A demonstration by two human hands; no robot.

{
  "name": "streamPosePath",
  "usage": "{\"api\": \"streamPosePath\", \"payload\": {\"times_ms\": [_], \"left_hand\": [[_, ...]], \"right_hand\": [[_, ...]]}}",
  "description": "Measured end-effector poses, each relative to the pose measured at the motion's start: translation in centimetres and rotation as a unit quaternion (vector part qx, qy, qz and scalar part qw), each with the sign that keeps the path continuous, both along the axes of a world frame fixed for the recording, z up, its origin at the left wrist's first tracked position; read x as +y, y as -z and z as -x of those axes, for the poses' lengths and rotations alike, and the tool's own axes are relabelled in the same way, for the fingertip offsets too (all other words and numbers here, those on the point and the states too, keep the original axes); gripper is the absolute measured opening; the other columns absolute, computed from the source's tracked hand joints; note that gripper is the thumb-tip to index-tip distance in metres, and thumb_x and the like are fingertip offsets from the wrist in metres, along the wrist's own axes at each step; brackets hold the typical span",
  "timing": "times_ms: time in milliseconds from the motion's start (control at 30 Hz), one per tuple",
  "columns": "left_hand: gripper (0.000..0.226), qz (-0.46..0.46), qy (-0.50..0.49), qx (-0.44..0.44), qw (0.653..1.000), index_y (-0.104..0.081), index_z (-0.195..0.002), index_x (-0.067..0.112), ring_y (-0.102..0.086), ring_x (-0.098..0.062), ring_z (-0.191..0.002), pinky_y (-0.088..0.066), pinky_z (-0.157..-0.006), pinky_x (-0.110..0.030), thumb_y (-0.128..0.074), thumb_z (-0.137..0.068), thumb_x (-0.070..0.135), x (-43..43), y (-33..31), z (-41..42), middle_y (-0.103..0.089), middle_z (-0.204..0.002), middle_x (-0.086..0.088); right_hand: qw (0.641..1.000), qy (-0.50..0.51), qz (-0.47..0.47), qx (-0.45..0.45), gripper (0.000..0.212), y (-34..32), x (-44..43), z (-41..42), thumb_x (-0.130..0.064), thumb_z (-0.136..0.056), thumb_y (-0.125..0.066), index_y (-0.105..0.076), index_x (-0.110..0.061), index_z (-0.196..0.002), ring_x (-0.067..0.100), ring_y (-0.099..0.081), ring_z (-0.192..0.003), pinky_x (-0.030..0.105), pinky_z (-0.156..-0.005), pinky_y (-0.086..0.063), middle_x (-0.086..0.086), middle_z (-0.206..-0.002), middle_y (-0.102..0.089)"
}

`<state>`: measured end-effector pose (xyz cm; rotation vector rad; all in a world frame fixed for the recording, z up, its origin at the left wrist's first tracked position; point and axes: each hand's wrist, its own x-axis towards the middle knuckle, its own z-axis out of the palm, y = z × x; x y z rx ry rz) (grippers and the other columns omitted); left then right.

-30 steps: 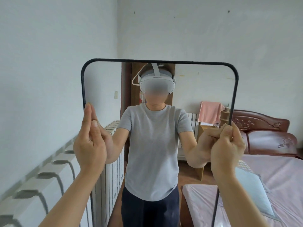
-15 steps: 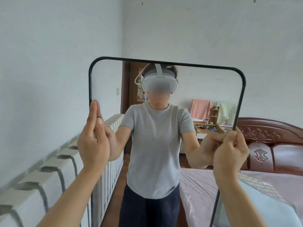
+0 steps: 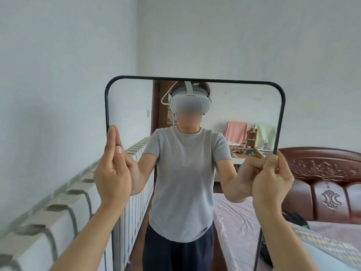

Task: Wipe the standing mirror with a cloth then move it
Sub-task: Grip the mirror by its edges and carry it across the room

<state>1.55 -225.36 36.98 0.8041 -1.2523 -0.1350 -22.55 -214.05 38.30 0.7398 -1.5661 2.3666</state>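
The standing mirror [image 3: 195, 79] has a thin black frame with rounded top corners and stands upright right in front of me. My left hand [image 3: 112, 171] holds its left edge, with the fingers straight up along the frame and the thumb at the front. At about the same height, my right hand [image 3: 271, 180] grips the right edge with curled fingers. The glass reflects a person in a grey shirt and the room behind. No cloth is in either hand.
A white radiator [image 3: 64, 208] runs along the left wall, close to the mirror's left side. A bed with pink sheets [image 3: 332, 227] and a dark carved headboard [image 3: 322, 178] lies to the right. White walls meet in a corner behind the mirror.
The mirror and both hands have shifted a little to the right in view. More of the headboard shows beside it now. Both grips look unchanged.
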Motion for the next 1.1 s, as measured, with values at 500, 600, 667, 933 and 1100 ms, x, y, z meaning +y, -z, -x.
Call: {"api": "streamPosePath", "payload": {"times_ms": [500,600,667,933,1100], "left_hand": [[0.04,0.003,-0.011,-0.01,1.0,-0.032,-0.14,0.028,-0.045,0.007,-0.079,-0.029,-0.065,-0.004,-0.035,-0.101,0.019,-19.4,-1.0,10.2,-0.052,-0.11,0.016],[0.04,0.007,-0.022,-0.012,1.0,-0.031,-0.139,0.029,-0.042,0.011,-0.077,-0.027,-0.065,-0.002,-0.034,-0.101,0.022,-22.5,-1.0,11.9,-0.042,-0.108,0.024],[0.04,0.008,-0.03,-0.014,0.999,-0.034,-0.14,0.025,-0.045,0.008,-0.077,-0.028,-0.064,-0.004,-0.035,-0.101,0.02,-24.7,-1.2,13.1,-0.045,-0.107,0.02],[0.04,-0.004,-0.038,-0.025,0.999,-0.035,-0.141,0.021,-0.05,-0.008,-0.08,-0.028,-0.063,-0.005,-0.036,-0.101,0.016,-33.8,-0.6,17.2,-0.066,-0.115,-0.013],[0.04,0.002,-0.018,-0.015,1.0,-0.033,-0.14,0.025,-0.05,-0.011,-0.085,-0.03,-0.067,-0.006,-0.036,-0.1,0.017,-39.7,-0.3,19.8,-0.052,-0.108,0.013]], "right_hand": [[1.0,-0.011,0.017,-0.002,0.021,-0.4,-19.5,9.9,-0.017,-0.099,-0.038,-0.059,-0.019,-0.101,0.011,-0.05,-0.084,0.025,-0.079,-0.04,0.001,-0.091,-0.056],[1.0,-0.017,0.015,0.001,0.016,-0.3,-23.1,12.1,-0.017,-0.099,-0.038,-0.053,-0.019,-0.094,0.012,-0.047,-0.081,0.024,-0.074,-0.039,0.001,-0.085,-0.053],[1.0,-0.023,0.012,0.004,0.013,-0.3,-25.6,13.5,-0.018,-0.099,-0.038,-0.049,-0.019,-0.091,0.01,-0.046,-0.078,0.023,-0.072,-0.039,-0.003,-0.08,-0.051],[1.0,-0.02,0.001,0.001,0.025,-0.1,-34.6,17.9,-0.02,-0.099,-0.039,-0.061,-0.01,-0.098,0.013,-0.053,-0.084,0.024,-0.077,-0.043,0.004,-0.091,-0.061],[1.0,0.0,-0.009,0.005,0.013,0.2,-40.1,20.3,-0.023,-0.097,-0.038,-0.048,-0.022,-0.089,0.014,-0.046,-0.082,0.029,-0.077,-0.039,0.0,-0.086,-0.051]]}}
